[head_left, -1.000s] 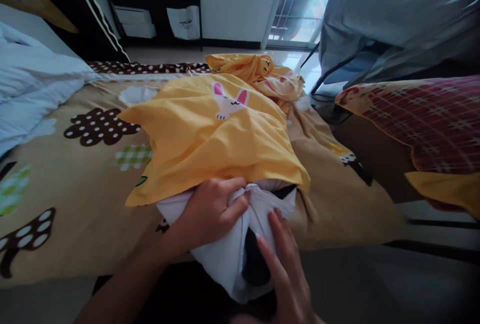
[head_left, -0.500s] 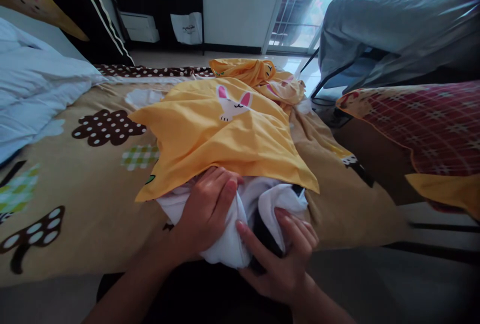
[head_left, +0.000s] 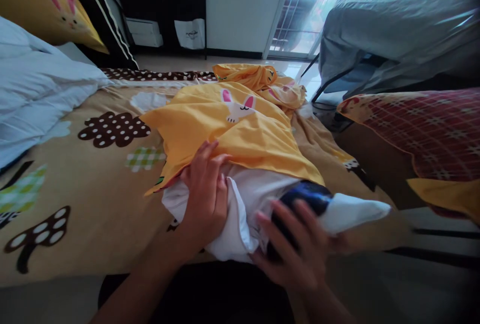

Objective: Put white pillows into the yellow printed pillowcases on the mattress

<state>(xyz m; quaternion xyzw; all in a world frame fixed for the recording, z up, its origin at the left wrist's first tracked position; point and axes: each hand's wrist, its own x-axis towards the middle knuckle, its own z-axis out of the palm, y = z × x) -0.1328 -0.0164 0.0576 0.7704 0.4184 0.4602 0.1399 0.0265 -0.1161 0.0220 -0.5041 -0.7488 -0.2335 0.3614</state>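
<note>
A yellow pillowcase with a white rabbit print lies on the bed, a white pillow sticking out of its near opening. My left hand presses flat on the white pillow at the pillowcase's edge, fingers apart. My right hand is blurred and grips the pillow's white cover beside a dark blue patch; a white corner is stretched to the right.
The bed has a tan sheet with brown dotted shapes. A white duvet lies at left, a crumpled yellow cloth behind. A red checked pillow and a grey-covered piece of furniture stand at right.
My right hand has pulled the white cover's corner out to the right, baring a dark blue patch. My left hand has opened and slid up onto the pillowcase's edge.
</note>
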